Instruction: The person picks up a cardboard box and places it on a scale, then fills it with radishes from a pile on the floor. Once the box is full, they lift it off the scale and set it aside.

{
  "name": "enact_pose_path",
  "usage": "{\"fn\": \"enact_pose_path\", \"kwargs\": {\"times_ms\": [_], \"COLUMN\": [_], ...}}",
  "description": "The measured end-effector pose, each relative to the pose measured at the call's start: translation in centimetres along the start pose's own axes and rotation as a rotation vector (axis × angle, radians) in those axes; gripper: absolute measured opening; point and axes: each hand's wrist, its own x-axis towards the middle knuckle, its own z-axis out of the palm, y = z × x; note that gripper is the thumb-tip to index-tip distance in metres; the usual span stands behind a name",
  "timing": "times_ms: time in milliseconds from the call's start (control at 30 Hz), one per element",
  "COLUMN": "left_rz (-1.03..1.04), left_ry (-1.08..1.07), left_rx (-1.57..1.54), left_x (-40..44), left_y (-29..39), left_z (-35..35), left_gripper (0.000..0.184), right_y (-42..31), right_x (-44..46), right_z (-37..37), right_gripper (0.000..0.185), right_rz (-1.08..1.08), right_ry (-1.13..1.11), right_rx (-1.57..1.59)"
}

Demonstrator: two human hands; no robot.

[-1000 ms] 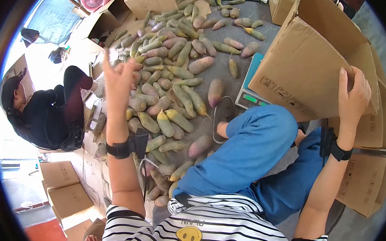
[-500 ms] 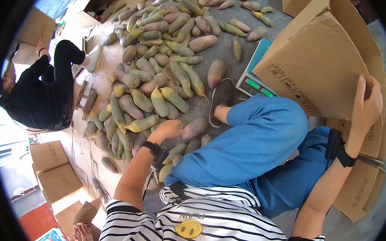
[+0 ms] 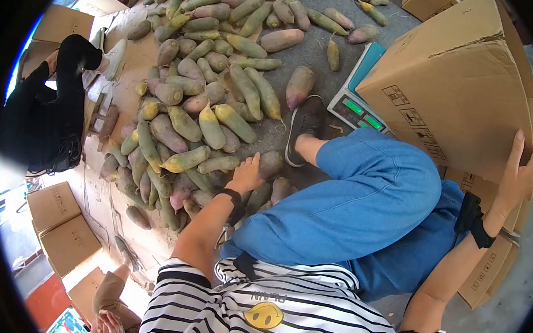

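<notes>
My left hand (image 3: pixel 246 176) reaches down to the near edge of a big heap of green and purple radishes (image 3: pixel 186 125). Its fingers are stretched out beside a brownish-purple radish (image 3: pixel 271 164), seemingly touching it; the undersides of the fingers are hidden. At the right, my right hand (image 3: pixel 521 173) grips the edge of a tall cardboard box (image 3: pixel 447 98), thumb on the outer wall and fingers over the rim. The box leans over a teal digital scale (image 3: pixel 361 111) with lit green displays, partly covering it. What the box holds is hidden.
My shoe (image 3: pixel 305 129) stands between the heap and the scale. More cartons sit below the box (image 3: pixel 486 271) and at lower left (image 3: pixel 69 246). A person in black (image 3: pixel 50 110) sits at the left; another person's hands (image 3: pixel 110 325) show at lower left.
My left hand has moved slightly right, its fingers straightening toward the brownish-purple radish. My right hand stays on the box edge. The view has shifted a little.
</notes>
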Motion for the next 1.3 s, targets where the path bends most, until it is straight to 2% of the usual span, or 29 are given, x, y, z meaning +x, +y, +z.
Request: {"fn": "enact_pose_path", "kwargs": {"times_ms": [67, 167, 200, 233, 300, 333, 433, 467, 533, 567, 633, 800, 867, 967, 1033, 1100, 1167, 1200, 1267, 1300], "left_rz": [-0.116, -0.157, -0.143, -0.131, -0.135, -0.196, -0.263, -0.245, -0.268, -0.256, 0.024, 0.471, 0.663, 1.027, 1.317, 1.226, 1.192, 1.035, 1.073, 0.988], "left_ry": [-0.058, -0.128, -0.015, -0.007, -0.256, -0.378, -0.424, -0.433, -0.237, -0.235, -0.005, 0.282, 0.293, 0.192, -0.098, 0.239, 0.406, 0.476, 0.904, 0.763], "left_rx": [-0.073, -0.160, -0.206, -0.195, -0.606, -0.911, -0.961, -0.937, -1.194, -1.182, -1.377, -1.316, -1.313, -1.358, -1.442, -1.373, -1.288, -1.086, -0.753, -0.746], "left_x": [1.5, 1.9, 1.5, 1.9, 2.9, -0.3, -0.6, -1.0, -1.9, -1.9, -2.8, -5.2, -6.7, -7.9, -6.2, -5.1, -5.6, -5.7, -4.4, -4.3], "left_y": [0.2, 1.1, 1.3, 0.8, -1.0, 2.9, 1.8, 1.4, 1.9, 2.5, 4.5, 14.5, 20.1, 29.1, 34.8, 39.5, 40.5, 39.6, 36.2, 33.7], "left_z": [0.9, -0.7, -0.9, -0.9, -0.7, -7.0, -7.9, -8.2, -10.0, -11.1, -15.0, -26.1, -30.6, -36.4, -38.9, -38.7, -37.6, -36.6, -32.4, -30.7], "left_gripper": [0.090, 0.093, 0.079, 0.079, 0.077, 0.066, 0.063, 0.063, 0.058, 0.058, 0.057, 0.079, 0.086, 0.063, 0.047, 0.043, 0.046, 0.054, 0.061, 0.062], "right_y": [-0.7, -0.9, -0.8, -0.8, -0.5, -0.7, -0.9, -1.2, -1.0, -0.9, -0.9, -0.8, -0.6, -0.6, -0.6, -0.5, -0.4, -0.3, 0.0, -0.2], "right_x": [0.0, -0.1, -0.1, -0.1, -0.1, -0.1, -0.1, -0.1, 0.0, 0.0, 0.0, -0.3, -0.6, -0.5, -0.6, -0.6, -0.6, -0.6, -0.6, -0.5], "right_z": [-0.1, -0.3, -0.2, -0.2, -0.1, -0.1, -0.4, -0.5, -0.5, -0.5, -0.5, -0.6, -0.7, -0.8, -0.8, -0.7, -0.5, -0.5, -0.7, -0.8], "right_gripper": [0.043, 0.041, 0.040, 0.040, 0.038, 0.036, 0.034, 0.033, 0.032, 0.032, 0.033, 0.033, 0.034, 0.034, 0.034, 0.033, 0.033, 0.033, 0.034, 0.034], "right_rz": [0.002, -0.028, -0.068, -0.055, -0.090, -0.114, -0.118, -0.116, -0.115, -0.134, -0.127, -0.134, -0.138, -0.135, -0.139, -0.125, -0.124, -0.132, -0.124, -0.122], "right_ry": [0.007, 0.035, 0.047, 0.060, 0.076, 0.100, 0.102, 0.124, 0.124, 0.114, 0.133, 0.129, 0.132, 0.133, 0.120, 0.116, 0.123, 0.115, 0.104, 0.085], "right_rx": [-0.010, -0.029, -0.026, -0.031, -0.041, -0.013, -0.038, -0.023, -0.038, -0.025, -0.016, -0.018, -0.019, -0.013, 0.007, -0.017, -0.007, 0.002, -0.004, 0.007]}}
